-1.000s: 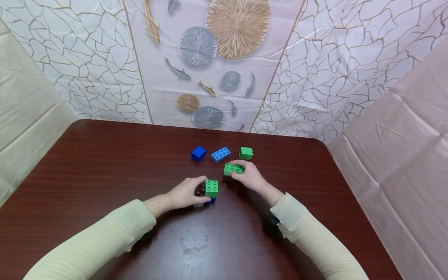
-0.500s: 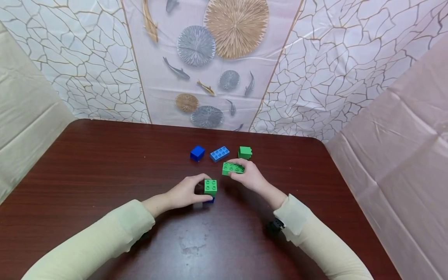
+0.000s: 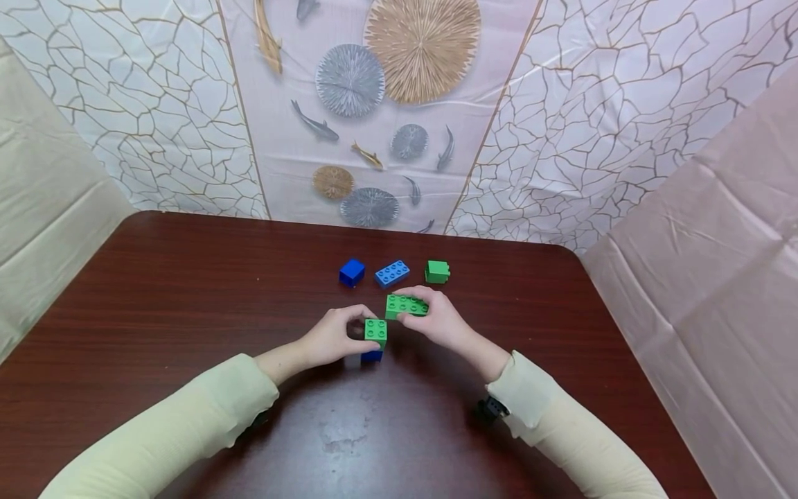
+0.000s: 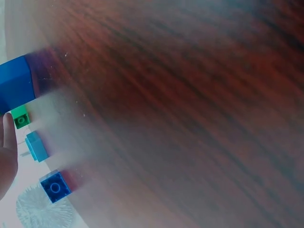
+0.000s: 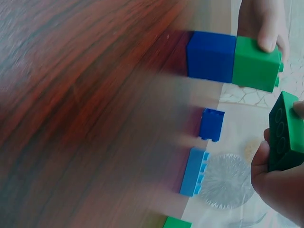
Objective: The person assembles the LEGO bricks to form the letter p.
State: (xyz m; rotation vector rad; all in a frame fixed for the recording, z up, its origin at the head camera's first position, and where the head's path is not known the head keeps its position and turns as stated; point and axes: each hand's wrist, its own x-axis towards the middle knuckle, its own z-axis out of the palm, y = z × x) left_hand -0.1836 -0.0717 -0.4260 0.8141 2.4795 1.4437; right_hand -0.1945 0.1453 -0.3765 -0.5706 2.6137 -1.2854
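Observation:
At the table's middle, a square green building brick (image 3: 375, 333) sits on a dark blue brick (image 3: 372, 355) as an upright stack. My left hand (image 3: 333, 337) grips the green brick of this stack from the left, thumb in front. To the right and slightly beyond, my right hand (image 3: 439, 320) pinches a longer green brick (image 3: 405, 305), studs up. The right wrist view shows that long brick (image 5: 285, 133) raised above the table and apart from the stack. In the left wrist view, the stack's blue brick (image 4: 16, 84) shows at the left edge.
Behind the hands lie a dark blue brick (image 3: 352, 272), a light blue brick (image 3: 392, 274) with studs up, and a small green brick (image 3: 437, 272) on its side. They rest on the dark wood table (image 3: 206, 291). A patterned curtain (image 3: 374, 138) hangs behind the table.
My right hand has moved left and slightly nearer with the long green brick, closer to the stack. My left hand's fingers have shifted slightly upward on the stack, which stays in place.

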